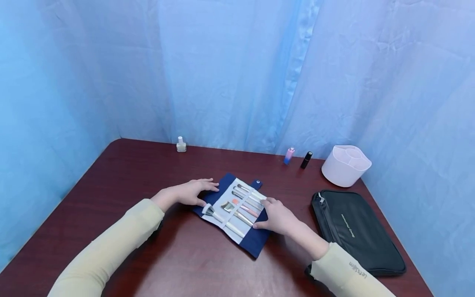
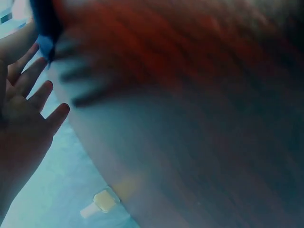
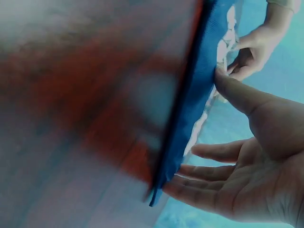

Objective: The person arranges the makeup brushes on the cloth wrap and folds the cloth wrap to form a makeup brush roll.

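while the brush roll (image 1: 237, 210) lies spread out mid-table, the left hand (image 1: 191, 192) and right hand (image 1: 278, 216) rest flat on its ends, fingers straight, gripping nothing. lifting one end carelessly could, i judge, let the brushes (image 1: 241, 204) slide from their strap.

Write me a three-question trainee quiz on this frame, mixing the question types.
1. True or false: the brush roll lies open on the table, with brushes in its pockets.
2. Which thing lies nearest the right hand? A) white organiser cup B) black zip pouch C) pale bottle
3. Where does the left hand rest?

Key
1. True.
2. B: the pouch lies just beside that hand, on its right.
3. On the left edge of the roll, fingers flat; the right hand rests on the opposite edge.
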Demonstrator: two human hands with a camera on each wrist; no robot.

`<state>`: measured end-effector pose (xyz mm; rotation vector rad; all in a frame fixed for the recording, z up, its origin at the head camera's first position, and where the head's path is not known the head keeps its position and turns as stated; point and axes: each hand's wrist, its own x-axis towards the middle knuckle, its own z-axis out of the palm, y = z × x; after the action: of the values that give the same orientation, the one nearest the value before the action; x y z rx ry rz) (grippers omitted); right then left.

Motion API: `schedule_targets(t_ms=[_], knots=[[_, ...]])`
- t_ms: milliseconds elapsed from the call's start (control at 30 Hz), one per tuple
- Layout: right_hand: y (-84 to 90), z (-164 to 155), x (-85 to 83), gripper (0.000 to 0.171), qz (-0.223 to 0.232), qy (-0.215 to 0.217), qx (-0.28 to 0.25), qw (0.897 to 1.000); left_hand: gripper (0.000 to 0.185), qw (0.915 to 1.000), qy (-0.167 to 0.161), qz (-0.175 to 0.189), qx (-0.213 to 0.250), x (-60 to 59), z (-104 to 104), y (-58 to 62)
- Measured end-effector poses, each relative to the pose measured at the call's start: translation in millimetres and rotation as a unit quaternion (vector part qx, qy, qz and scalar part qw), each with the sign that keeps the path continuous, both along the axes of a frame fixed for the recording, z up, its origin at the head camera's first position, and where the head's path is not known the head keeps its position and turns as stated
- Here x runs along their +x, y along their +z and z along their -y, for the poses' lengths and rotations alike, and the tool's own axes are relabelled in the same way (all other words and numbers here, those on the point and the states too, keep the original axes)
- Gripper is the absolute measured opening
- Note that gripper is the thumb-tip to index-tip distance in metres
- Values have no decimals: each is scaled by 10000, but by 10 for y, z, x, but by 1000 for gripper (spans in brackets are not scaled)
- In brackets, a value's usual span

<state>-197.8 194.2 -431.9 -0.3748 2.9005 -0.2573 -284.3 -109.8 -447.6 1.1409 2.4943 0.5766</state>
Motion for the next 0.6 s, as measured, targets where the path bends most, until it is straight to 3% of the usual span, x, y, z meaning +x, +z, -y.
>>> schedule_targets(t_ms=[233,600], knots=[[-39,-44,-51,83,69,188,-77,9998,56,9995,15,-264,-181,-14,24,-54],[-34,-162,-235,81,284,852,-146,9958,59,9997,134,-183,-57,88,159,-95]])
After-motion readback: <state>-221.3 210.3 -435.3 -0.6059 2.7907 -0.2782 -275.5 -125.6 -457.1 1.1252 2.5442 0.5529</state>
